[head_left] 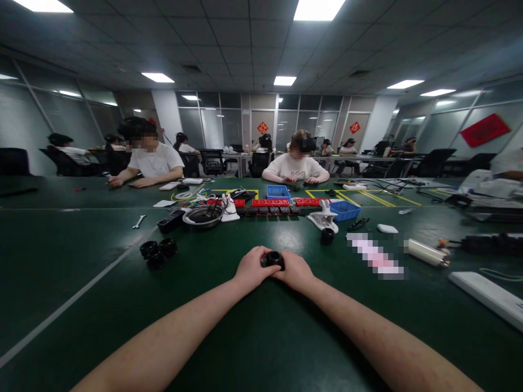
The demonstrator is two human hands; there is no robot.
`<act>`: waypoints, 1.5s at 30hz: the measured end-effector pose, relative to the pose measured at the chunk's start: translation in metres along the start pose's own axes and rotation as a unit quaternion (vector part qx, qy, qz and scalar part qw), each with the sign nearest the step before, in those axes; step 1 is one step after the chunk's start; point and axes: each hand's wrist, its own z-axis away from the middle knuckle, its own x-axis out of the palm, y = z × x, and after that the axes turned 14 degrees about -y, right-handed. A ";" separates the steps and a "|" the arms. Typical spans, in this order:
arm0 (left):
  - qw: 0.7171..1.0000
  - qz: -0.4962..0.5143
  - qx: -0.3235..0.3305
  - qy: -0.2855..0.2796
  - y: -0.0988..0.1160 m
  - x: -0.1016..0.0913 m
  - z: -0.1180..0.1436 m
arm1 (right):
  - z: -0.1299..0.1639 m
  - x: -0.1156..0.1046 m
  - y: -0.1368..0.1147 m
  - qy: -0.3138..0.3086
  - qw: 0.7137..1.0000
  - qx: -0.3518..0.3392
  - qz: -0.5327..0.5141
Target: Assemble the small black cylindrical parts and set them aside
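Bare forearms, no sleeves, bare left grip (252,269), right grip (297,270)

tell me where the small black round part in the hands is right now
In the head view, the small black round part sits low at centre, gripped between the left hand and right hand just above the green table.

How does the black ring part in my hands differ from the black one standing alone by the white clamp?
The held black part is gripped between left hand and right hand; the lone black part stands untouched on the green table. The held one is nearer the camera; the lone one sits beside the white clamp. Both look black and round.
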 end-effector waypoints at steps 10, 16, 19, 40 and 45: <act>0.992 0.026 0.097 -0.079 -0.004 -0.009 -0.001 | 0.004 -0.020 0.016 -0.102 0.958 -0.199 -0.179; 0.988 0.040 0.100 -0.107 -0.006 -0.011 -0.002 | 0.002 -0.026 0.024 -0.208 0.917 -0.190 -0.282; 0.988 0.045 0.094 -0.116 -0.006 -0.011 -0.003 | 0.000 -0.024 0.026 -0.212 0.923 -0.172 -0.273; 1.000 -0.005 -0.009 -0.011 0.007 -0.003 0.002 | 0.005 -0.001 -0.003 -0.024 1.000 0.004 0.003; 0.996 0.030 0.062 -0.064 0.000 -0.010 0.001 | 0.004 -0.016 0.011 -0.083 0.971 -0.157 -0.161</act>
